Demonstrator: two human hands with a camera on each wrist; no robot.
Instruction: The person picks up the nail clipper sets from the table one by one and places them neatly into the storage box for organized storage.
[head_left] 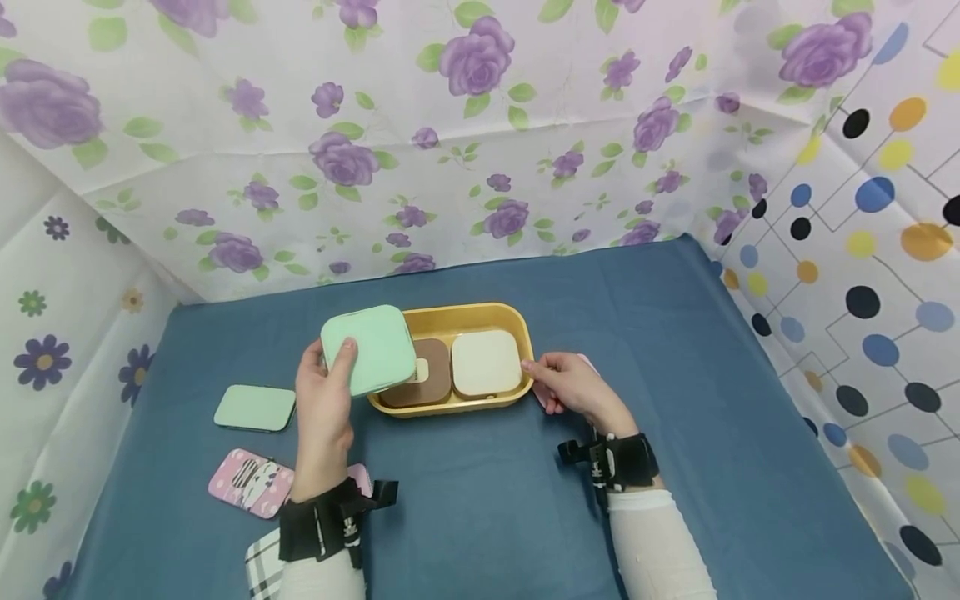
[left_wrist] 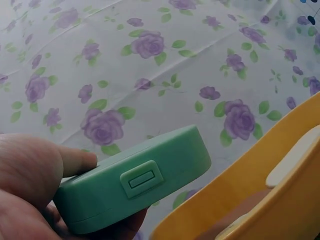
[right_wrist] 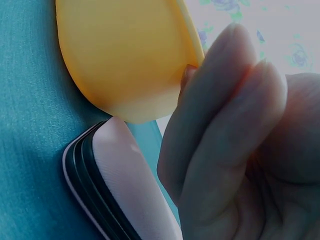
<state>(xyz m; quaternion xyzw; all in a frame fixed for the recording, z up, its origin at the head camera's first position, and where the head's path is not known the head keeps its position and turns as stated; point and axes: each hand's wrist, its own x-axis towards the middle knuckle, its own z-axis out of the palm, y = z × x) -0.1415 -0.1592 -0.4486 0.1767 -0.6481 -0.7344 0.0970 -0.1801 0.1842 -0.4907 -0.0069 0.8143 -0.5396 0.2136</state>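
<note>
My left hand point(head_left: 324, 408) holds a mint-green square case point(head_left: 372, 350) above the left end of a yellow basket point(head_left: 465, 313), thumb across its top face. A small clasp shows on the side of this case point(left_wrist: 135, 182) in the left wrist view. Inside the basket lie a brown case point(head_left: 433, 379), partly covered by the green one, and a cream square case point(head_left: 486, 363). At the basket's right end, my right hand point(head_left: 576, 387) pinches the rim with curled fingers. Under that hand a pink case with black edging point(right_wrist: 135, 175) stands close against the basket, mostly hidden in the head view.
On the blue cloth point(head_left: 480, 500) at the left lie a pale green flat case point(head_left: 255, 408), a pink patterned case point(head_left: 251, 483) and a plaid item point(head_left: 264, 567). A pink item point(head_left: 362, 478) is partly hidden by the left wrist. Patterned sheets enclose the back and sides.
</note>
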